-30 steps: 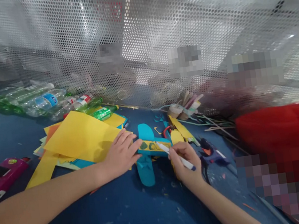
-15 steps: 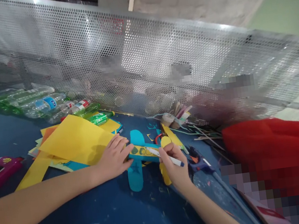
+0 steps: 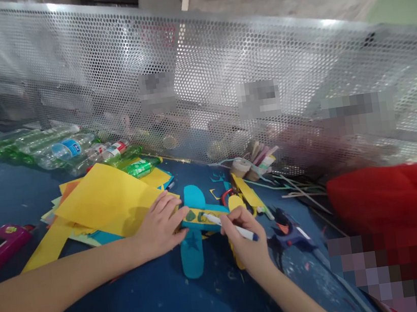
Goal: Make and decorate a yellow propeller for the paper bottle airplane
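Magenta plastic marks the far left, where a glue gun [image 3: 3,247] lies on the blue counter [image 3: 136,303]. Clear and green bottles [image 3: 65,149] lie in a row behind it, then comes a loose pile of coloured paper, a yellow sheet [image 3: 107,200] on top. Beside that, the left hand [image 3: 159,224] holds the near-left end of a blue model [image 3: 198,226] between thumb and forefinger, its other fingers spread.

The model, shaped like a small plane, sits on the counter between the hands. Its main form looks built: both wings are on, and the near one bears a dark star [image 3: 193,242]. Along the yellow strip [image 3: 213,211], the leftmost rounded patch [image 3: 191,215] appears filled; the next looks only partly coloured, so decorating seems midway. What remains further right is hidden by the white marker [image 3: 235,229], pinched in the right hand [image 3: 248,238], tip at the strip.

Red-handled scissors [image 3: 227,194], a dark blue glue gun [image 3: 294,237] and red material [image 3: 395,203] finish the right side.
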Motion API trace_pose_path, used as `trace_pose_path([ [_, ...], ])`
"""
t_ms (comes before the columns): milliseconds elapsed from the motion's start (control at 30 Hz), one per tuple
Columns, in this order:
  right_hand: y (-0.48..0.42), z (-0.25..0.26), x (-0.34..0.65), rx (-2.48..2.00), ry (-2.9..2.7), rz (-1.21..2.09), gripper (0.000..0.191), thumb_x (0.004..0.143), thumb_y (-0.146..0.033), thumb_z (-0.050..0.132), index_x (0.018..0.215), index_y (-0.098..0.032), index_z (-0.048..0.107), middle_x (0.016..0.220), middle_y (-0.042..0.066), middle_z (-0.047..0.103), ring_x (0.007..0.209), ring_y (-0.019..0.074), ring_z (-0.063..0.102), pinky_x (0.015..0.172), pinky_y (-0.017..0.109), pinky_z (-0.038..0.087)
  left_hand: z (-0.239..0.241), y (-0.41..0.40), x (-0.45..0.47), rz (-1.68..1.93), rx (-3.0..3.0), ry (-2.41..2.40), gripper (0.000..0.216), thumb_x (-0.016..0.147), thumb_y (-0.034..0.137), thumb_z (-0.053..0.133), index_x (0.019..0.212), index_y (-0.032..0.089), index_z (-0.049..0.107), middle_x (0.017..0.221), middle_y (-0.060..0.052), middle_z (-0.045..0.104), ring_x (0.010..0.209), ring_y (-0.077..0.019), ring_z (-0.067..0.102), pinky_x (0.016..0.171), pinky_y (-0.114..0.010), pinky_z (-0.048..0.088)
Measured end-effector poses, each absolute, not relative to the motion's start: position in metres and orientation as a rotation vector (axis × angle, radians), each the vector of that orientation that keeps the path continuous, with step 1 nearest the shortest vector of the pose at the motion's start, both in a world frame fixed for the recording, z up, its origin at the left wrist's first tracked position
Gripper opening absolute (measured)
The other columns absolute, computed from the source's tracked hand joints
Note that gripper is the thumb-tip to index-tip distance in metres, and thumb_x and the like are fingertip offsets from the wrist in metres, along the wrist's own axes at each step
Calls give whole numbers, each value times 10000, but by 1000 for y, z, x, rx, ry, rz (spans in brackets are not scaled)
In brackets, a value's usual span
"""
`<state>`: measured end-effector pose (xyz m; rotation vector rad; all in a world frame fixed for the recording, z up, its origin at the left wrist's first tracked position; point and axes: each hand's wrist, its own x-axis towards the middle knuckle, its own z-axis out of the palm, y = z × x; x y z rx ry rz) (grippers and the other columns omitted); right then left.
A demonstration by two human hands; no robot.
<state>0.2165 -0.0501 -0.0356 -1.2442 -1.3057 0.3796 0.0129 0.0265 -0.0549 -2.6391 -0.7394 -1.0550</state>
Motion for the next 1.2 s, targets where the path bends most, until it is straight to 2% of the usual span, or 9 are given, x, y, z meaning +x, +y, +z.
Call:
trace_pose_path([
  [467,-51,-32,214,-1232,-1286,395,310,829,-342,635,593,-224,473,513,-35,514,476,119,462,483,244,374,-56,27,12,-1057,-2633,-716,295,852,311,567,1112,171,571,1117,-110,573,1140,-270,494,1118,-509,311],
  [1200,-51,-24,214,-1251,-1274,413,315,806,-337,632,576,-216,454,485,-44,493,434,94,383,440,235,298,-53,26,13,-1038,-2615,-714,282,864,311,550,1098,156,577,1092,-111,576,1111,-265,505,1103,-508,331],
])
